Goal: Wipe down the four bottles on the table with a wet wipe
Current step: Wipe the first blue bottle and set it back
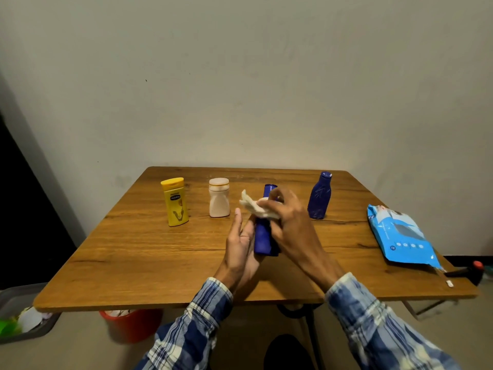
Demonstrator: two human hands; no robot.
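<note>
A tall blue bottle (262, 237) is lifted above the middle of the wooden table (149, 252). My left hand (240, 247) cradles its lower part from the left. My right hand (288, 222) presses a crumpled white wet wipe (256, 206) against its upper part. Standing on the table behind are a yellow bottle (174, 201) at the left, a white bottle (219, 197) beside it, and a dark blue bottle (320, 196) at the right.
A blue pack of wet wipes (402, 233) lies at the table's right edge, with a black and red tool (466, 272) near that corner. Under the table stands a red bucket (132, 325); a grey bin (24, 313) sits on the floor at the left.
</note>
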